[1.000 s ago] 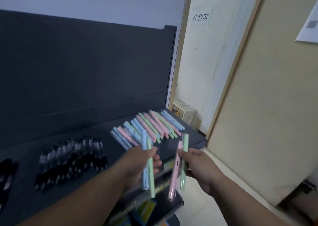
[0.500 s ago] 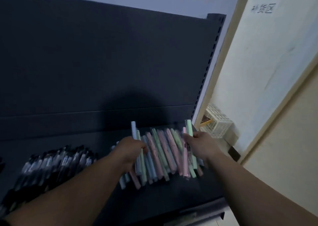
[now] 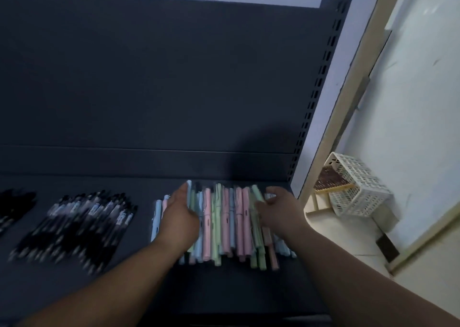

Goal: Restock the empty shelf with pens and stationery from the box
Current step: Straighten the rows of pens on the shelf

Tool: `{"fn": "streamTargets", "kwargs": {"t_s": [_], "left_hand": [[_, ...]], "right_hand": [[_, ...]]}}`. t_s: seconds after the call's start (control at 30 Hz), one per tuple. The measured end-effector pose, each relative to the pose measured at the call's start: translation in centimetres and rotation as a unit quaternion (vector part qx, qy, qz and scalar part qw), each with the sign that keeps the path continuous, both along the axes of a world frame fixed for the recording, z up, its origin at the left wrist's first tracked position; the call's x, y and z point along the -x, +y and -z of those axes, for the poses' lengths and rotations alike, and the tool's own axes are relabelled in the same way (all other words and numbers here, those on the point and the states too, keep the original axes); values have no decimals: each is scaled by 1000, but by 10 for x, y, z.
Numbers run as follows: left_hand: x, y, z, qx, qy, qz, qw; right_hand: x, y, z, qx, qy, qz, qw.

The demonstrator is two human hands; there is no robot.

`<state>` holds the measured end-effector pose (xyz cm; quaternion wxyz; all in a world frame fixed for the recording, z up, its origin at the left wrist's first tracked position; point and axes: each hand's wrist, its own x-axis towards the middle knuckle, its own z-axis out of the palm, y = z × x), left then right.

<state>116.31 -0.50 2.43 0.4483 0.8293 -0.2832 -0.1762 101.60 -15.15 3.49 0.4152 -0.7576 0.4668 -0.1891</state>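
Observation:
A row of pastel pens [image 3: 225, 223] in pink, green and blue lies side by side on the dark shelf [image 3: 224, 292]. My left hand [image 3: 179, 218] is at the row's left end, its thumb against a pale blue pen [image 3: 189, 190] and a green one that it holds upright against the row. At the right end, my right hand [image 3: 277, 209] pinches a tilted green pen [image 3: 257, 194] with curled fingers. The fingertips of both hands are hidden among the pens. The box is not in view.
A batch of black pens [image 3: 82, 223] lies to the left, with more black pens [image 3: 15, 204] at the far left edge. The shelf's slotted upright [image 3: 321, 90] borders the right side. Beyond it, a white mesh basket [image 3: 356, 185] sits on the floor.
Both hands have come from in front of the shelf down onto the pastel row, each carrying two pens. The view has shifted closer and to the left.

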Motion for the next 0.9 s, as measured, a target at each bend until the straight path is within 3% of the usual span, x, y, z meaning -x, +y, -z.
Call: {"fn": "streamTargets", "kwargs": {"t_s": [0.17, 0.43, 0.67, 0.9], "left_hand": [[5, -9, -4, -38, -66, 4, 997], [-1, -10, 10, -190, -143, -14, 971], [0, -8, 22, -107, -96, -1, 990], [-9, -2, 27, -252, -162, 83, 951]], "right_hand": [[16, 9, 0, 105, 34, -46, 993], [31, 17, 6, 136, 132, -146, 971], [35, 18, 13, 136, 106, -161, 972], [33, 17, 10, 153, 87, -154, 972]]}}
